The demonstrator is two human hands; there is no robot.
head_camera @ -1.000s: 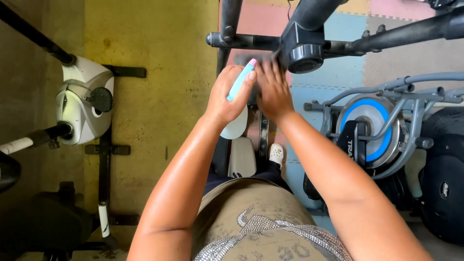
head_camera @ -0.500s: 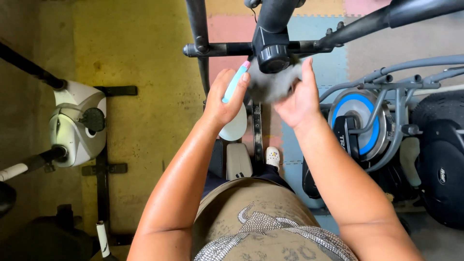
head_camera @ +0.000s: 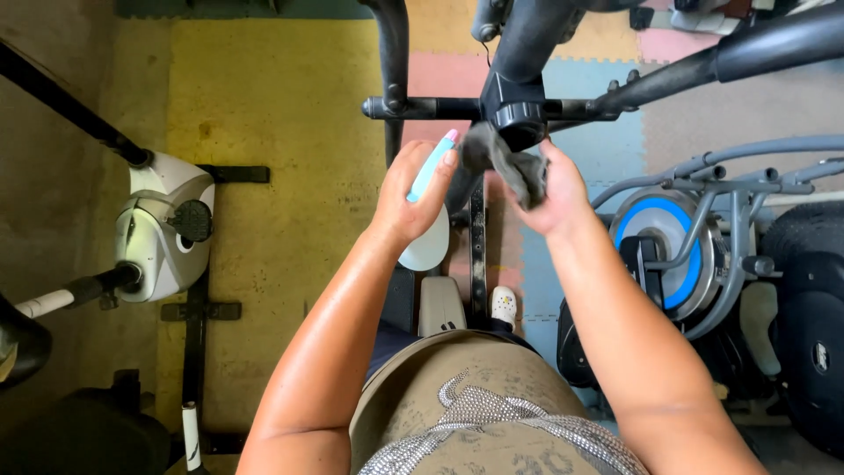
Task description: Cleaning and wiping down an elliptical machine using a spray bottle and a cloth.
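Note:
My left hand (head_camera: 409, 198) grips a spray bottle (head_camera: 428, 237) with a white body and a light blue trigger head tipped in pink, held just left of the black exercise machine's frame (head_camera: 519, 97). My right hand (head_camera: 554, 189) clutches a dark grey cloth (head_camera: 503, 158) and presses it against the underside of the black hub where the handlebars join. The bottle's nozzle points toward the cloth, a few centimetres away. Below, my foot in a white shoe (head_camera: 504, 306) rests on the machine.
A white and black exercise bike (head_camera: 163, 229) stands at the left on a yellow mat (head_camera: 281, 123). Another machine with a blue-ringed flywheel (head_camera: 664, 251) stands close on the right. Coloured foam tiles (head_camera: 607, 48) cover the far floor.
The view has dropped lower on the machine. My right hand has shifted the cloth up against the black hub, and my left hand with the bottle has moved slightly apart from it.

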